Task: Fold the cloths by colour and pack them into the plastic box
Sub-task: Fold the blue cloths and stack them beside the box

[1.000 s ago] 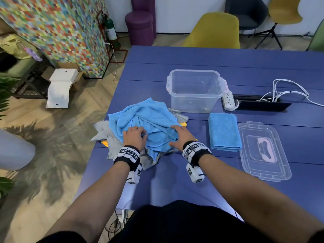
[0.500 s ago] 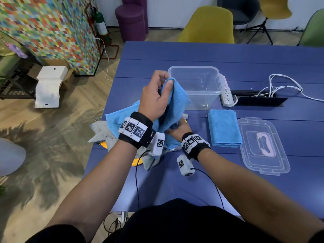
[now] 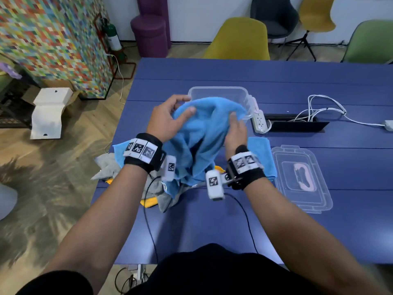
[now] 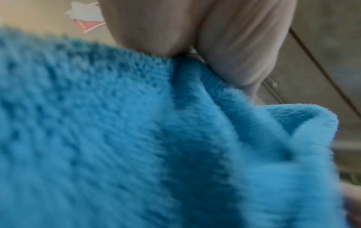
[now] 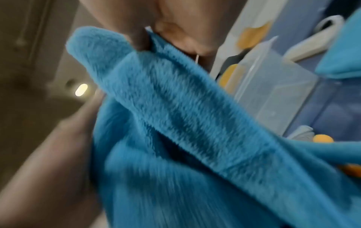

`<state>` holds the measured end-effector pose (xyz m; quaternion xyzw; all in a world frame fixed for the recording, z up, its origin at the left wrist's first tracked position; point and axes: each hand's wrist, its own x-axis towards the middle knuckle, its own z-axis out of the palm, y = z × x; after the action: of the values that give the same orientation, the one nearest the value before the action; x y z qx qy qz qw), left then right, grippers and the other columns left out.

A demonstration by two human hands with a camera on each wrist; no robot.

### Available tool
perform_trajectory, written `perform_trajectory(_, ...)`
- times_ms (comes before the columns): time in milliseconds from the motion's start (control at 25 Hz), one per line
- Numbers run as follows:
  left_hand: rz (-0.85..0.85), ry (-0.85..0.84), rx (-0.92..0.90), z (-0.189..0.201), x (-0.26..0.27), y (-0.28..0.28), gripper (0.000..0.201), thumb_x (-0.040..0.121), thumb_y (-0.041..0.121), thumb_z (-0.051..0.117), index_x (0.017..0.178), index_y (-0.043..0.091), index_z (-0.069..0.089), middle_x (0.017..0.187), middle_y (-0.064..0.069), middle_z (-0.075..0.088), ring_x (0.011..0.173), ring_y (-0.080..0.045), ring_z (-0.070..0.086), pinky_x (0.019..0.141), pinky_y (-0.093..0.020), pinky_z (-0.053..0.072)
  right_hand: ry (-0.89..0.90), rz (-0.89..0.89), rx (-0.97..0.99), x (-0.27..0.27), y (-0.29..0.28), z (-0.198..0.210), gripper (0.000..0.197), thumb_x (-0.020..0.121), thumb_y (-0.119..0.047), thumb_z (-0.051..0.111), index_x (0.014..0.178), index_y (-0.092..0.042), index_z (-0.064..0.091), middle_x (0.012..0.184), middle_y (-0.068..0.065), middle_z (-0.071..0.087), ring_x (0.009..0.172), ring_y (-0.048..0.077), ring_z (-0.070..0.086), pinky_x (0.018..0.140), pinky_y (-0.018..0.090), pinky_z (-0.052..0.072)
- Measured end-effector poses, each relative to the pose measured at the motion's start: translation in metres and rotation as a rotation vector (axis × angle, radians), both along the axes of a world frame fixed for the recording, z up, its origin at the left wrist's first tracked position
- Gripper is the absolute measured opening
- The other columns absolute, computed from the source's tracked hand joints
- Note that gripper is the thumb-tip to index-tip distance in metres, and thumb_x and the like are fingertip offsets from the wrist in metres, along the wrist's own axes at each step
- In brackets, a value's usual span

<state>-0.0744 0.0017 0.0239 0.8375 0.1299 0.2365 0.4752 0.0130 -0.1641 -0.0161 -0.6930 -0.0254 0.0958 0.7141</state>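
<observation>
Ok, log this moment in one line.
left hand: grips blue cloth | right hand: grips same cloth | cloth: lifted, unfolded | plastic box: empty

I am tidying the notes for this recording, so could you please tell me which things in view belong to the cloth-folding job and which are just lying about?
Job:
- blue cloth, held up by left hand and right hand
- folded blue cloth
- grey and yellow cloths in the pile
- plastic box
- lid

Lying about:
- power strip
- white cables
- chairs

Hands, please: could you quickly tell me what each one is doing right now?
Left hand: pinches the fluffy light-blue cloth, lifted.
Right hand: grips the same cloth's edge.
</observation>
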Motion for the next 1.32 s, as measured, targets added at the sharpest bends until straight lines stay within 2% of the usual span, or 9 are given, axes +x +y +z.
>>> perform_trajectory(160, -0.182, 0.726, 0.552, -0.026, -0.008, 0.005, 0.054, 0.064, 0.059, 0.081, 0.102, 0.024, 0.069, 0.096, -0.001, 0.07, 0.092, -0.023, 0.064, 0.079, -0.032, 0.049, 0.07, -0.04, 0.043, 0.046, -0.045, 0.018, 0.024, 0.094, -0.043, 0.05, 0.084, -0.024, 0.06, 0.1, 0.0, 0.065, 0.101, 0.023, 0.06, 0.103, 0.048, 0.044)
perform_trajectory(280, -0.073, 0.743, 0.538, -0.04, -0.001, -0.002, 0.033, 0.075, 0.043, 0.076, 0.097, 0.019, 0.071, 0.101, -0.009, 0.07, 0.099, -0.032, 0.063, 0.081, -0.034, 0.048, 0.019, 0.062, -0.05, 0.05, -0.064, 0.022, 0.036, 0.08, -0.059, 0.062, 0.089, -0.024, 0.064, 0.099, 0.002, 0.066, 0.096, 0.023, 0.063, 0.099, 0.051, 0.048)
perform_trajectory(480, 0.477, 0.29, -0.141, -0.04, 0.017, 0.009, 0.008, 0.083, 0.016, 0.064, 0.086, 0.021, 0.059, 0.096, -0.005, 0.068, 0.087, -0.025, 0.061, 0.075, -0.033, 0.049, -0.172, 0.305, -0.394, 0.055, -0.099, 0.015, 0.081, 0.053, -0.033, 0.093, 0.117, -0.018, 0.047, 0.112, 0.004, 0.061, 0.099, 0.021, 0.061, 0.086, 0.035, 0.053)
perform_trajectory(640, 0.332, -0.095, -0.661, -0.042, 0.025, -0.008, 0.024, 0.091, -0.003, 0.053, 0.09, 0.021, 0.053, 0.086, -0.004, 0.058, 0.064, -0.008, 0.056, 0.062, -0.024, 0.049, -0.134, 0.141, -0.357, 0.063, -0.114, 0.004, 0.054, 0.062, -0.019, 0.087, 0.108, -0.016, 0.059, 0.102, 0.002, 0.067, 0.093, 0.023, 0.065, 0.08, 0.032, 0.054)
perform_trajectory(840, -0.034, -0.067, -1.125, -0.056, 0.011, -0.041, 0.022, 0.095, 0.019, 0.058, 0.113, 0.008, 0.062, 0.115, -0.014, 0.068, 0.101, -0.024, 0.066, 0.098, -0.04, 0.05, 0.241, -0.011, 0.118, 0.071, -0.144, -0.019, 0.04, 0.055, -0.015, 0.083, 0.092, -0.005, 0.072, 0.09, 0.014, 0.073, 0.086, 0.034, 0.068, 0.084, 0.049, 0.055)
perform_trajectory(920, -0.13, 0.265, -0.831, -0.082, 0.002, -0.058, 0.018, 0.093, 0.021, 0.064, 0.105, 0.008, 0.065, 0.103, -0.009, 0.071, 0.092, -0.021, 0.065, 0.097, -0.041, 0.048, 0.392, 0.099, 0.094, 0.061, -0.161, -0.038, 0.035, 0.065, -0.011, 0.079, 0.097, 0.001, 0.071, 0.1, 0.023, 0.069, 0.096, 0.042, 0.066, 0.089, 0.049, 0.053)
perform_trajectory(1040, -0.406, 0.833, 0.035, -0.143, -0.024, -0.09, 0.028, 0.096, 0.031, 0.059, 0.118, 0.014, 0.063, 0.114, -0.005, 0.067, 0.104, -0.016, 0.059, 0.092, -0.024, 0.04, 0.404, 0.353, -0.578, 0.03, -0.18, -0.099, 0.041, 0.062, -0.032, 0.083, 0.091, -0.007, 0.069, 0.1, 0.014, 0.07, 0.091, 0.03, 0.065, 0.081, 0.037, 0.054)
perform_trajectory(1160, -0.483, 1.101, 0.124, -0.197, -0.06, -0.104, 0.048, 0.095, 0.045, 0.053, 0.134, 0.016, 0.054, 0.136, -0.006, 0.057, 0.122, -0.018, 0.052, 0.101, -0.022, 0.035, 0.503, 0.637, -0.922, -0.002, -0.202, -0.157, 0.058, 0.055, -0.036, 0.084, 0.103, -0.005, 0.071, 0.103, 0.01, 0.071, 0.094, 0.026, 0.067, 0.078, 0.031, 0.055)
perform_trajectory(1320, -0.546, 1.342, 0.184, -0.201, -0.08, -0.108, 0.05, 0.074, 0.051, 0.056, 0.11, 0.019, 0.067, 0.116, -0.006, 0.063, 0.107, -0.024, 0.058, 0.086, -0.03, 0.045, 0.494, 0.731, -1.201, -0.013, -0.22, -0.148, 0.05, 0.064, -0.039, 0.076, 0.103, -0.01, 0.064, 0.099, 0.007, 0.063, 0.081, 0.02, 0.061, 0.058, 0.024, 0.043)
